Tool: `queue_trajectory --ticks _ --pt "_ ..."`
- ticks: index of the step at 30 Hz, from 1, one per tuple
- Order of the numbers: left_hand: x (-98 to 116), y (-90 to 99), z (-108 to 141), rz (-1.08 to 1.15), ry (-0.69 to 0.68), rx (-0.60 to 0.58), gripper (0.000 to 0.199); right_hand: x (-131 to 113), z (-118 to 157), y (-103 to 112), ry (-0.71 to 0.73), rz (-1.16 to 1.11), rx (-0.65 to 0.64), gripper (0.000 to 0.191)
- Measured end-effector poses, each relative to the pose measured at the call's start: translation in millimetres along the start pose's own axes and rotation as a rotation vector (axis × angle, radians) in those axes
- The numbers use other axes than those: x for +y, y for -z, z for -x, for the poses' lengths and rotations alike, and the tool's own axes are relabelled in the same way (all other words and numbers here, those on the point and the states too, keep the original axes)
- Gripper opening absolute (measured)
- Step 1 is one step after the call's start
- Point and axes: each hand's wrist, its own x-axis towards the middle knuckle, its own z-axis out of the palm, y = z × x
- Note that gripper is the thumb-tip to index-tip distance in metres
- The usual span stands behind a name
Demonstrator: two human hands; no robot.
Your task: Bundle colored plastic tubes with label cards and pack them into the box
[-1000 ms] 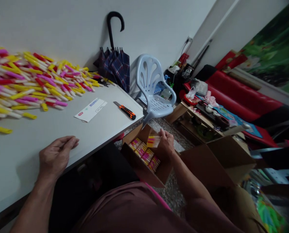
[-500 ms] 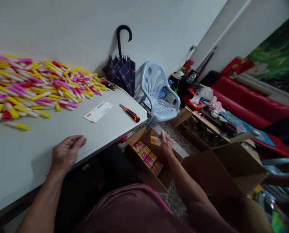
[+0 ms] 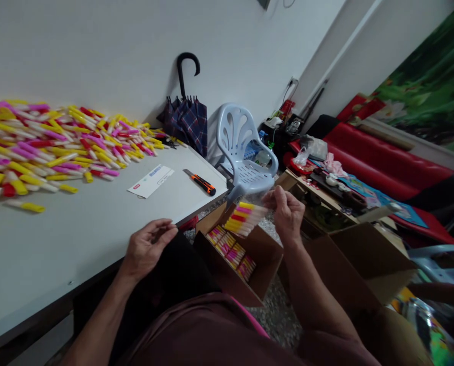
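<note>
My right hand is raised above an open cardboard box. It is shut on a clear plastic bag holding a bundle of yellow, pink, red and white plastic tubes. Inside the box, several similar bundles lie in rows. My left hand hangs over the near edge of the white table, fingers curled and apart, holding nothing. A large loose heap of matching tubes covers the table's far left.
A white card and an orange utility knife lie on the table. Beyond its corner stand a folded plaid umbrella and a pale blue plastic chair. A second cardboard box stands right, near a cluttered low shelf.
My right hand has risen and moved right with the bagged bundle, away from the box opening. My left hand has lifted off the table and moved right toward its edge.
</note>
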Motion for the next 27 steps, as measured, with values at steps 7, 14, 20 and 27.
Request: queue_trajectory --ticks 7,14,20,27 --pt "2 -34.7 1 -0.029 -0.072 -0.172 0.067 10 46 -47 -0.187 -0.028 -0.330 0.047" --pt "33 -47.3 -2 0.062 -0.033 -0.313 0.059 -29 46 -83 -0.271 -0.189 -0.519 0.048" --pt "27 -32.4 21 0.330 0.193 -0.099 0.044 -34 65 -108 -0.420 -0.349 -0.731 0.047" --pt "16 -24.4 36 0.407 0.273 -0.109 0.044 -23 71 -116 -0.492 -0.215 -1.166 0.045"
